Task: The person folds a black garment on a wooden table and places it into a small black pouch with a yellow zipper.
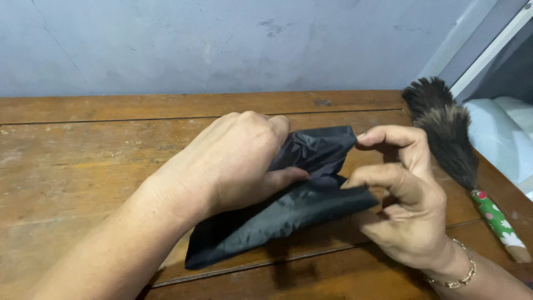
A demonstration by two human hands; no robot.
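Black plastic bag (288, 214) lies partly lifted off the worn wooden surface (83, 166), pinched at its upper edge by both hands: left hand (233, 161) grip clenched on it, right hand (402, 194) grasping its corner. Farther right, seemingly a feather duster (449, 139) rests.

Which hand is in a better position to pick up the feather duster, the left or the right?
Probably the right. The right hand is beside the feather duster at the table's right edge, though it pinches the black plastic bag. The left hand lies farther away, across the bag.
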